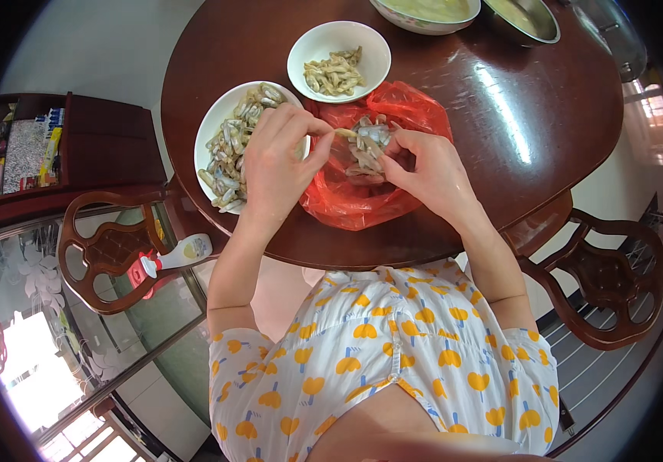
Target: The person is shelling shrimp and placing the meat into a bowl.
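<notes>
My left hand (285, 156) pinches a pale yellowish piece of clam meat (344, 133) between thumb and fingertips. Opposite it, my right hand (432, 167) grips a greyish clam shell (374, 151), whose far end meets the meat. Both hands are over an opened red plastic bag (346, 208), where loose empty shells (373, 131) are heaped. Under and beside my left hand stands a white bowl (201, 151) of long, narrow clams (223, 150), probably razor clams, partly hidden by the hand. A second white bowl (378, 58) beyond the bag holds shelled meat (336, 75).
Everything stands on a round dark wooden table (458, 104). At its far side are a patterned bowl (429, 26) and a metal bowl (549, 29), both with liquid. Carved wooden chairs (74, 254) flank me; a white bottle (190, 249) lies by the left one.
</notes>
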Motion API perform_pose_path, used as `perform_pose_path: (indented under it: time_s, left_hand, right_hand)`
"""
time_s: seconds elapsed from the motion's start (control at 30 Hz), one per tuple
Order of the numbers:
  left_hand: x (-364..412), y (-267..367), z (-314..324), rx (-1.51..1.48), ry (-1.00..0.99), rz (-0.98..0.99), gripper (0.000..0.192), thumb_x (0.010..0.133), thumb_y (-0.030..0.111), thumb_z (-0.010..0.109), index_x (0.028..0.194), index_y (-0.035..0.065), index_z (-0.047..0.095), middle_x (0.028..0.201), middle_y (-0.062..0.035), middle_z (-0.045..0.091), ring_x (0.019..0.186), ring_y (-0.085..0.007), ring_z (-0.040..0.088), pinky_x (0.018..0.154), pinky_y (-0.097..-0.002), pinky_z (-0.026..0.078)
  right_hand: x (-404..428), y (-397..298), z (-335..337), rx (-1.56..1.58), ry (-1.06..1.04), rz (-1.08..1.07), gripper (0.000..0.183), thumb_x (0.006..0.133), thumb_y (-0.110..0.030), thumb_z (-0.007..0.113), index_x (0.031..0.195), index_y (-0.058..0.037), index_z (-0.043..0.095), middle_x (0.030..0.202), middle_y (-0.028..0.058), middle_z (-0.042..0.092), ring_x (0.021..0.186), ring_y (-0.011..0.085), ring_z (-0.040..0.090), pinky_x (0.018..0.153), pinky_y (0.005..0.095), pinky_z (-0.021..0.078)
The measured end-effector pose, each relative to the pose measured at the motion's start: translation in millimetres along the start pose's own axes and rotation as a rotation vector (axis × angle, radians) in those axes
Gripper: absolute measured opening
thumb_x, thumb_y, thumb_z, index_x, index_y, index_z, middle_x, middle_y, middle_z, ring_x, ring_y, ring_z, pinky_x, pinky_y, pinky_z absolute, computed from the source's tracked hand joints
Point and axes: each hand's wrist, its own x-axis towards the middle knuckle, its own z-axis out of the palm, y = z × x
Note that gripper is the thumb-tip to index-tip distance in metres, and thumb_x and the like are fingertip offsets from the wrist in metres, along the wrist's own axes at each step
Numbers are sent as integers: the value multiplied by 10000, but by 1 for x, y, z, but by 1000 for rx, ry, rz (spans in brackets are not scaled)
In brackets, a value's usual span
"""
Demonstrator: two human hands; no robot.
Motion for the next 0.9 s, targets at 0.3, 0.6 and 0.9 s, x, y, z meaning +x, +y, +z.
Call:
perform_pose_path:
  time_s: [0.3,0.6,0.9]
  left_hand:
    - [-7,-3,-12,-322,-66,-267,121,854,-18,797,959,17,751,967,-49,688,877,-150,666,800,-293,544]
    - [-9,4,-10,-420,-80,-316,112,860,-4,801,963,20,765,965,-48,686,877,-148,668,806,-285,535]
    - [-9,17,-8,-284,-82,-215,136,827,-54,803,940,12,767,942,-34,692,886,-153,647,822,-297,509]
  right_hand:
    - [-13,10,-18,-346,-97,-89,194,849,-198,785,867,-23,703,818,137,723,805,350,721,735,449,565]
    - [2,-16,-4,43,186,-323,198,880,-150,824,1010,-68,699,943,58,657,757,229,697,669,371,568]
    - [13,-14,28,75,247,-364,166,895,-107,812,978,-55,679,917,58,640,692,193,679,605,338,540]
